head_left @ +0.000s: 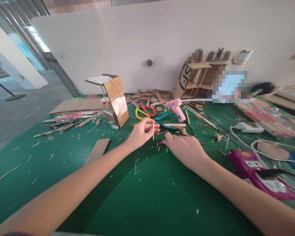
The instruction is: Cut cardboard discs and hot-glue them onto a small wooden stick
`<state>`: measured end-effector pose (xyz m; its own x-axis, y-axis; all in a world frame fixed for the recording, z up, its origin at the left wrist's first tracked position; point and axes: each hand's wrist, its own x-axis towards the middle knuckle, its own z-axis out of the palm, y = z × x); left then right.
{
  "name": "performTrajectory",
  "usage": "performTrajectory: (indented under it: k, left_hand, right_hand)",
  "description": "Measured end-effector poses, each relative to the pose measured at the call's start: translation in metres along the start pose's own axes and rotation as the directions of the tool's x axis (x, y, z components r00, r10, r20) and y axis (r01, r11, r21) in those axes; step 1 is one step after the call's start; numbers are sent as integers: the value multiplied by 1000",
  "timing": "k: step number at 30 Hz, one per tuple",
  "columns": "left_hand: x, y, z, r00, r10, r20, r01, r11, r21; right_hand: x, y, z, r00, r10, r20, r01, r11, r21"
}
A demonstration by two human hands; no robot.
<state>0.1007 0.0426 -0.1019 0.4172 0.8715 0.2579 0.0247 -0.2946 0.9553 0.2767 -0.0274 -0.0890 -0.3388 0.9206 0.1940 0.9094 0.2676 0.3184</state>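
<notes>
My left hand (142, 131) hovers over the green table mat (127, 196) and pinches a short thin wooden stick (153, 131) upright between thumb and fingers. My right hand (184, 147) lies palm down on the mat just right of it, fingers curled forward toward a teal-handled cutter (170, 125); what its fingertips touch is hidden. A pink glue gun (176, 108) lies just beyond both hands.
Yellow and red handled scissors (144, 111), a cardboard and wood model (114, 100), wood scraps (149, 95), a flat wooden strip (98, 150), a cardboard shelf model (198, 78), a pink power strip (257, 173) with cables at right. Splinters litter the mat.
</notes>
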Motion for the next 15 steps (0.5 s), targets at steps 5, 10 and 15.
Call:
performTrajectory:
  k: [5,10,15]
  left_hand:
    - [1,-2,-3,994,106,-27,-98,974,205]
    - [0,0,-4,994,107,-38,-92,954,286]
    - [-1,-1,-4,996,86,-35,-78,980,184]
  right_hand:
    - [-2,-2,-5,999,-7,-45,10,998,68]
    - [-2,-3,-2,993,-20,-118,38,988,148]
    - [-2,-1,3,976,-32,-216,67,985,157]
